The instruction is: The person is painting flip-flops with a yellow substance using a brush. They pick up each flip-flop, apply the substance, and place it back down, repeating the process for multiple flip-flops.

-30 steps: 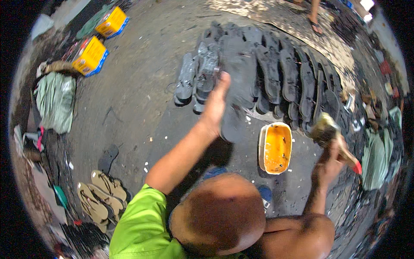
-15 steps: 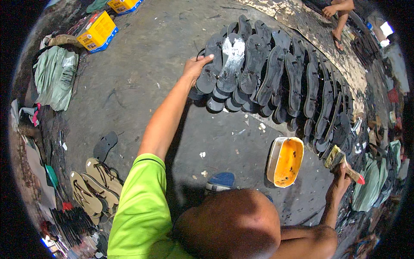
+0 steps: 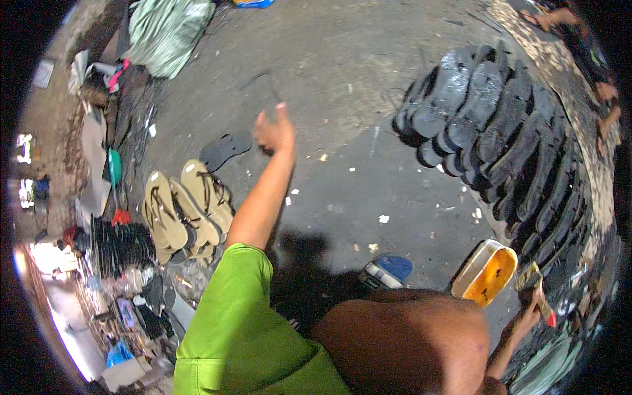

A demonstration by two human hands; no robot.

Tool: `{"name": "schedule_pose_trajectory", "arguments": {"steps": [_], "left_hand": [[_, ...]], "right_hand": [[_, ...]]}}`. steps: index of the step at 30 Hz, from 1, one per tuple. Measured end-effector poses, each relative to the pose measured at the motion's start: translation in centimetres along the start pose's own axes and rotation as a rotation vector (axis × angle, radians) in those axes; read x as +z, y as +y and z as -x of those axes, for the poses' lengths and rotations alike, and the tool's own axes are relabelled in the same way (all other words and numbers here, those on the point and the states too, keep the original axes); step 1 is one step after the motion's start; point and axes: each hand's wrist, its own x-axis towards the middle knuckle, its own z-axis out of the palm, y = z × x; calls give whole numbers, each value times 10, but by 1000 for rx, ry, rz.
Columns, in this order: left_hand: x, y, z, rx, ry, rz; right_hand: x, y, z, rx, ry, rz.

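Note:
My left hand point(image 3: 275, 133) is reaching over the floor with its fingers apart and nothing in it. Close by its left lies a single black sandal sole point(image 3: 226, 151). My right hand point(image 3: 525, 312), at the lower right, grips a paintbrush point(image 3: 542, 301) with pale, stained bristles and a red-tipped handle. Beside the brush stands a white oblong tub point(image 3: 466, 271), its inside coated orange-yellow with dark specks. Beyond it, black sandals point(image 3: 508, 128) overlap in a long curved row. Those at the row's near-left end have wet, shiny footbeds.
Beige flip-flops with dark straps point(image 3: 197, 214) lie in a group left of my forearm. A blue-and-white slipper point(image 3: 393, 270) is near my knee. A green sack point(image 3: 170, 36) lies at the upper left. Another person's foot point(image 3: 536, 21) shows at the far right.
My left hand has let go of the sandal at the row's left end and moved left towards the single sole. The view has turned left. The brush stays in my right hand.

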Motion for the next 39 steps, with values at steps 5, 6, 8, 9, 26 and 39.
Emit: {"name": "schedule_pose_trajectory", "arguments": {"steps": [5, 6, 8, 9, 26, 39], "left_hand": [[-27, -110, -60, -832, 291, -28], [-19, -132, -74, -839, 169, -47], [-16, -183, -115, -825, 16, -75], [-18, -206, -139, -802, -25, -82], [-91, 6, 9, 368, -323, 337], [-85, -18, 267, 1171, -786, 193]], "right_hand": [[-38, 60, -16, -178, -22, 222], [-49, 71, -13, -228, 27, 472], [-50, 80, -24, -292, 1, 591], [-47, 81, -30, -300, -62, 464], [3, 31, 29, -46, -15, 197], [55, 49, 28, -464, 64, 684]]}}
